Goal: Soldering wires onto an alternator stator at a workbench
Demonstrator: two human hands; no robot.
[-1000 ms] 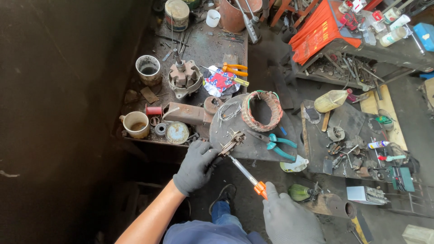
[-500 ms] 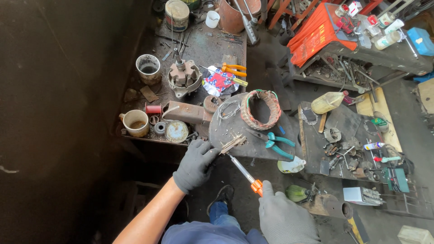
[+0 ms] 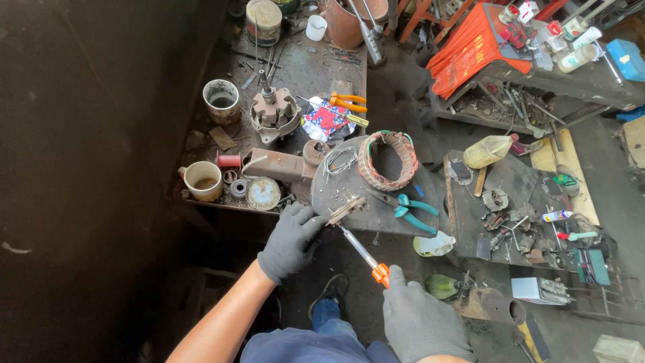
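Slippage risk: left hand pinches small metal part; right hand grips screwdriver, whose tip may skid off.

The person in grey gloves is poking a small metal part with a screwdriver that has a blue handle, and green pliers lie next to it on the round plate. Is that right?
Almost. In the head view the screwdriver's handle is orange, not blue: the right hand holds the orange-handled screwdriver against the small metal part, which the left hand steadies. The green-handled pliers do lie beside it on the round grey metal plate.
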